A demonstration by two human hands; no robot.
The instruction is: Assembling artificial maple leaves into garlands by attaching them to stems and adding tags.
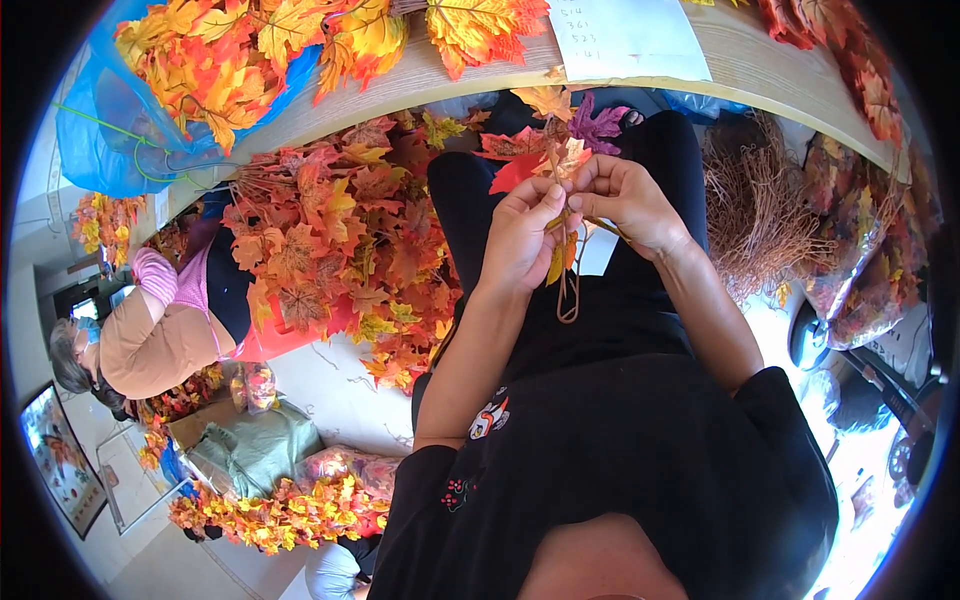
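Observation:
My left hand (526, 228) and my right hand (634, 204) meet above my lap, fingertips pinched together. Between them they hold the brown stem (553, 165) of an artificial maple leaf garland. From its far end fan out a purple leaf (597, 124), an orange leaf (545, 101) and a red leaf (513, 172). A yellow leaf (557, 262) sticks out below my left fingers. Under the hands dangles a thin brown loop (568, 300) of the stem or cord. Exactly where the fingertips press is partly hidden.
A wooden table (480, 88) curves ahead, bearing leaf bunches and a white paper (630, 40). Leaf garlands (340, 230) pile up at my left, near a blue bag (110, 130). Bare brown stems (755, 200) lie at my right. A co-worker (160, 335) sits at far left.

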